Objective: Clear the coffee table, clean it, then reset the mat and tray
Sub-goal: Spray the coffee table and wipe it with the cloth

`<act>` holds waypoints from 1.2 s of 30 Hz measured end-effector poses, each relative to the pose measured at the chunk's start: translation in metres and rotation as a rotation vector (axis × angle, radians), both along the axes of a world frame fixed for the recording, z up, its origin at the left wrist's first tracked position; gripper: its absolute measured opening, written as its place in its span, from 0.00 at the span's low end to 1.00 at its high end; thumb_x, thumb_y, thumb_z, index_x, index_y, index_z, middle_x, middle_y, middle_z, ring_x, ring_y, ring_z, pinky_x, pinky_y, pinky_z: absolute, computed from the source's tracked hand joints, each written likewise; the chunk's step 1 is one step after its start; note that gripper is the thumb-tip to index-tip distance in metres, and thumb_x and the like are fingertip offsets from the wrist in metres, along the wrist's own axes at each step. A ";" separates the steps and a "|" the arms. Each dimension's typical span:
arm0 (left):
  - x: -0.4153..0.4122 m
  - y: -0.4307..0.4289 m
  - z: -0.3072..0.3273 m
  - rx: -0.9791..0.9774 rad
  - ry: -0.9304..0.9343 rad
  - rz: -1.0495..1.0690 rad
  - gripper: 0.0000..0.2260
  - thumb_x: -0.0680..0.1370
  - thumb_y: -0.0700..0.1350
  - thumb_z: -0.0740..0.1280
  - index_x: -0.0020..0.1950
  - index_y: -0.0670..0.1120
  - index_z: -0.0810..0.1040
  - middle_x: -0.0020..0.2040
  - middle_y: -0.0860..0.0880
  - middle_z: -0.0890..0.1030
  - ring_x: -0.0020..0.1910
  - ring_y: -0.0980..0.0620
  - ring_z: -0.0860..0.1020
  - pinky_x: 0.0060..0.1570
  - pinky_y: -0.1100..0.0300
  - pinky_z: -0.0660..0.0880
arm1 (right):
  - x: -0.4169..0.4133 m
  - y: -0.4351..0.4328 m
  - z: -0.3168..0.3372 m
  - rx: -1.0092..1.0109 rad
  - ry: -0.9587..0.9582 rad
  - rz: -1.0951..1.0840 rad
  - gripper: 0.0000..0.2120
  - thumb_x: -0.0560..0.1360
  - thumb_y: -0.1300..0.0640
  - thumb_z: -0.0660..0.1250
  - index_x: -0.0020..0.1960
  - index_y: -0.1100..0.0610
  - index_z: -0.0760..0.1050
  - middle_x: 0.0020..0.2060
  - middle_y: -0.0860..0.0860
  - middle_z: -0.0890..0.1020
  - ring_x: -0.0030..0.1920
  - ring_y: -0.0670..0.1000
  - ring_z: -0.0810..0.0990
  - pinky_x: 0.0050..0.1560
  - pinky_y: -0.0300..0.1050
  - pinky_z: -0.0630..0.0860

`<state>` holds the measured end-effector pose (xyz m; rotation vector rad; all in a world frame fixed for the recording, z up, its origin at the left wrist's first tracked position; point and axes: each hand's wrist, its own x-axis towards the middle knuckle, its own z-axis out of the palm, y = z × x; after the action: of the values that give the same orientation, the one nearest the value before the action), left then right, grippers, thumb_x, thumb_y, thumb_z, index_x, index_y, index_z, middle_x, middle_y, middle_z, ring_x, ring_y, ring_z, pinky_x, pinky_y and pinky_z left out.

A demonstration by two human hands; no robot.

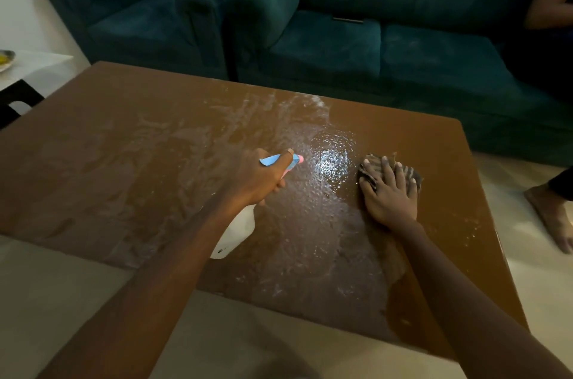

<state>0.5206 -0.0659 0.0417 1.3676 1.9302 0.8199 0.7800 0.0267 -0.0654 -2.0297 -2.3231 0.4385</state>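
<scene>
Sofa (pixel 372 53) sat close behind the far edge. Coffee table (pixel 102 106) top was wet w/ smeared film from the left side across to centre, and streaks reached the far edge. Risk: if you pushed liquid that way it'd run off onto the upholstery. Mat + tray weren't in view, so imo you were mid-clean and the reset hadn't started.

Thick puddle (pixel 333 158) sat right of centre w/ glare on it. More spray there could send it toward the right edge. Another person's bare foot (pixel 552 217) was on the floor there, so slip hazard.

Spray bottle (pixel 237 231) was held over near-centre, nozzle aimed at the puddle. Your left hand (pixel 257 180) had its fingers curled round the neck. A wet grip could let it slip + drop onto the top.

Cloth (pixel 374 161) lay flat just right of the puddle, toward the right edge. Your right hand (pixel 389 196) was on it, fingers spread + pressing down. It looked small vs. the wet area, so prob saturates + leaves streaks. The dry strip along the right edge was easy to miss.
</scene>
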 end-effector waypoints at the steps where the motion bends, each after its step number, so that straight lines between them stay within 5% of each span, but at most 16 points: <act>1: -0.002 0.001 -0.001 0.011 -0.012 0.003 0.19 0.80 0.59 0.59 0.35 0.50 0.76 0.27 0.55 0.79 0.24 0.58 0.77 0.23 0.65 0.72 | -0.014 0.002 0.002 0.000 -0.010 0.015 0.26 0.82 0.35 0.43 0.79 0.35 0.44 0.80 0.46 0.40 0.79 0.52 0.36 0.76 0.58 0.34; 7: -0.014 0.002 -0.008 0.061 -0.103 0.008 0.26 0.78 0.62 0.58 0.34 0.44 0.81 0.31 0.46 0.82 0.33 0.41 0.82 0.23 0.60 0.73 | -0.108 -0.031 -0.005 0.072 -0.018 0.363 0.27 0.80 0.34 0.41 0.78 0.34 0.44 0.80 0.44 0.41 0.79 0.50 0.36 0.77 0.58 0.36; 12: -0.024 0.009 -0.011 0.047 -0.123 -0.008 0.23 0.80 0.59 0.58 0.36 0.46 0.81 0.30 0.49 0.81 0.25 0.55 0.79 0.21 0.63 0.71 | -0.067 -0.082 -0.013 0.158 0.007 0.483 0.25 0.80 0.35 0.41 0.77 0.31 0.44 0.79 0.39 0.43 0.79 0.45 0.38 0.78 0.53 0.38; 17: -0.025 0.018 -0.019 -0.013 -0.173 -0.058 0.24 0.79 0.61 0.59 0.37 0.44 0.81 0.30 0.49 0.82 0.29 0.53 0.80 0.24 0.61 0.73 | -0.008 -0.065 -0.010 0.136 0.001 0.244 0.24 0.78 0.34 0.41 0.73 0.26 0.43 0.79 0.38 0.45 0.79 0.44 0.38 0.78 0.50 0.40; 21: -0.021 0.021 -0.021 -0.029 -0.155 -0.099 0.23 0.79 0.60 0.60 0.35 0.45 0.80 0.29 0.51 0.81 0.28 0.54 0.79 0.25 0.61 0.74 | -0.025 -0.031 -0.007 0.076 -0.058 0.060 0.27 0.77 0.33 0.37 0.76 0.32 0.42 0.80 0.42 0.41 0.79 0.48 0.36 0.77 0.53 0.37; 26: -0.018 0.020 -0.023 -0.075 -0.094 -0.145 0.23 0.79 0.62 0.59 0.39 0.45 0.80 0.31 0.50 0.82 0.28 0.54 0.80 0.28 0.59 0.75 | -0.021 -0.075 -0.007 0.100 -0.049 0.283 0.24 0.79 0.34 0.37 0.73 0.27 0.36 0.79 0.39 0.38 0.78 0.46 0.32 0.77 0.50 0.35; 36: 0.006 0.004 -0.017 -0.179 -0.044 -0.262 0.34 0.66 0.76 0.57 0.38 0.46 0.83 0.33 0.48 0.84 0.33 0.44 0.83 0.33 0.49 0.79 | 0.025 -0.110 -0.009 0.114 -0.012 0.057 0.27 0.75 0.33 0.31 0.74 0.29 0.37 0.78 0.38 0.38 0.78 0.45 0.34 0.78 0.51 0.38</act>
<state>0.5262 -0.0618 0.0246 1.4413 1.6998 0.5334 0.8048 -0.0830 -0.0746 -1.9245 -2.3594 0.2888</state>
